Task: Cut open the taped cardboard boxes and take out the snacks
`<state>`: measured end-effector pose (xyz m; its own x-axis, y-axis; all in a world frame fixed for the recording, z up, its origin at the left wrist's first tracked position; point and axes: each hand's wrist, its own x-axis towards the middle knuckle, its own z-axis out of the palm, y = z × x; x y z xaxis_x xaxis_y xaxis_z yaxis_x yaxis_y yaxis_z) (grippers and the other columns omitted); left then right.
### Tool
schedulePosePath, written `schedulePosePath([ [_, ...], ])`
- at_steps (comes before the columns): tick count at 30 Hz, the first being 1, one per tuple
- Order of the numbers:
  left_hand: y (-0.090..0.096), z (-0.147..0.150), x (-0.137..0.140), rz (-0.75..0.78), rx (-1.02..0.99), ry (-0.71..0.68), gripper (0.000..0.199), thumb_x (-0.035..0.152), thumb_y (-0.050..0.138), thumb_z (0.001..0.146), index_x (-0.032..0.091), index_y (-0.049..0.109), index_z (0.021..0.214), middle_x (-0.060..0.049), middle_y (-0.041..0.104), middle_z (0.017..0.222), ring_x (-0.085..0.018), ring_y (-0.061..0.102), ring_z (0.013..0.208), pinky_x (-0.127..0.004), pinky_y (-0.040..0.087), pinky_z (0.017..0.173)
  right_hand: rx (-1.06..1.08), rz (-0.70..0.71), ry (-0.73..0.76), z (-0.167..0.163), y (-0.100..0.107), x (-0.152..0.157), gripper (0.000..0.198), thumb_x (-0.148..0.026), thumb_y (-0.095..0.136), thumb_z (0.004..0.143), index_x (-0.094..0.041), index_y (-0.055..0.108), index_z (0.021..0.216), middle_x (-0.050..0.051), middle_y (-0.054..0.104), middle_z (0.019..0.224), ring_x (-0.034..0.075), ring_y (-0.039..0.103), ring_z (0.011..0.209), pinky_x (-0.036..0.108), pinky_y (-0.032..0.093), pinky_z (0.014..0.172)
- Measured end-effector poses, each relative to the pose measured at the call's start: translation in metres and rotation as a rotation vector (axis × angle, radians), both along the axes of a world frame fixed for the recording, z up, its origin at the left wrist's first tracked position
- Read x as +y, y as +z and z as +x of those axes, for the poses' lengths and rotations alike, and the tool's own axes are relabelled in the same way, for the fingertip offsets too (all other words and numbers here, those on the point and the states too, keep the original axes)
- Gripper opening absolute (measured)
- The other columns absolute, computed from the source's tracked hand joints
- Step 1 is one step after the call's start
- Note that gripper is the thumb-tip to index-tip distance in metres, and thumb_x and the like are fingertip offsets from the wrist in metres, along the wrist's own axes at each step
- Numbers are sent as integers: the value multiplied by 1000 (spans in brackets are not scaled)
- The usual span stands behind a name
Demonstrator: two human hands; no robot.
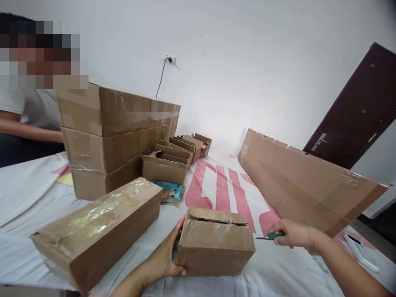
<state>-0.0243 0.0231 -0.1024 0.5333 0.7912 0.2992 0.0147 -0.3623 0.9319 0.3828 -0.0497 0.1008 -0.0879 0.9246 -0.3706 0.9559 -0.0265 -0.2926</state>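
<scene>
A small cardboard box (216,247) sits in front of me on the sheet, its taped top split along a gap near the back edge. My left hand (168,255) is closed around the box's left end, thumb low on the front. To the right of the box, my right hand (292,234) grips a green-handled utility knife (275,236). The thin blade points left and stops just short of the box's right side, apart from it. A long taped cardboard box (102,227) lies left of my left hand.
Stacked cardboard boxes (123,136) stand at the left, with a person (40,107) behind them. Opened boxes (167,165) line up toward the wall, near a blue packet (168,191). A large cardboard sheet (303,177) leans at the right. A white object (360,251) lies far right.
</scene>
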Motion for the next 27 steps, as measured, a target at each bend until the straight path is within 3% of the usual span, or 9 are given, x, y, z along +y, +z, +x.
schedulePosePath([
  [4, -1, 0, 0, 8, -9, -4, 141, 70, 79, 46, 23, -3, 152, -14, 12, 160, -38, 15, 145, -50, 8, 118, -63, 21, -53, 19, -65, -1, 43, -19, 66, 63, -20, 70, 105, 6, 72, 95, 24, 65, 87, 31, 49, 75],
  [7, 0, -1, 0, 5, 2, -9, 140, 70, 79, 47, 25, -3, 152, -13, 14, 159, -37, 16, 145, -50, 8, 118, -26, 55, -45, 11, -88, -2, 45, -23, 64, 69, -19, 67, 113, 9, 71, 103, 25, 65, 94, 34, 49, 82],
  [12, 0, -1, 0, -3, -12, -20, 141, 70, 79, 46, 25, -3, 152, -14, 14, 159, -37, 17, 144, -51, 10, 118, 305, 358, -10, -27, -73, -1, 43, -49, 42, 92, -18, 65, 111, 13, 67, 112, 26, 61, 106, 36, 48, 91],
  [16, 1, -1, 0, 9, -14, -19, 141, 65, 82, 46, 23, -1, 152, -15, 12, 160, -37, 15, 145, -51, 9, 118, 535, 495, 39, -63, -53, -16, 41, -50, 38, 96, -21, 62, 111, 12, 66, 108, 24, 61, 102, 37, 49, 90],
  [20, 7, -1, -3, 25, 38, 6, 141, 56, 85, 46, 24, -2, 152, -13, 15, 159, -39, 16, 144, -50, 13, 118, 667, 524, 258, -86, -46, -36, 46, -52, 33, 97, -23, 65, 82, 8, 64, 81, 22, 62, 80, 35, 52, 73],
  [23, 11, -1, -5, 63, 86, 24, 138, 47, 86, 49, 25, -3, 152, -12, 17, 159, -39, 20, 143, -49, 15, 118, 520, 504, 487, -96, -47, -43, 35, -45, 49, 92, -23, 63, 68, 6, 63, 75, 21, 61, 75, 34, 52, 68],
  [27, 12, 0, -7, 66, 108, 58, 141, 41, 86, 47, 23, -6, 152, -14, 19, 158, -37, 23, 142, -48, 17, 118, 197, 627, 573, -101, -59, -43, 5, -24, 63, 84, -26, 65, 80, 5, 64, 78, 20, 62, 73, 31, 53, 62],
])
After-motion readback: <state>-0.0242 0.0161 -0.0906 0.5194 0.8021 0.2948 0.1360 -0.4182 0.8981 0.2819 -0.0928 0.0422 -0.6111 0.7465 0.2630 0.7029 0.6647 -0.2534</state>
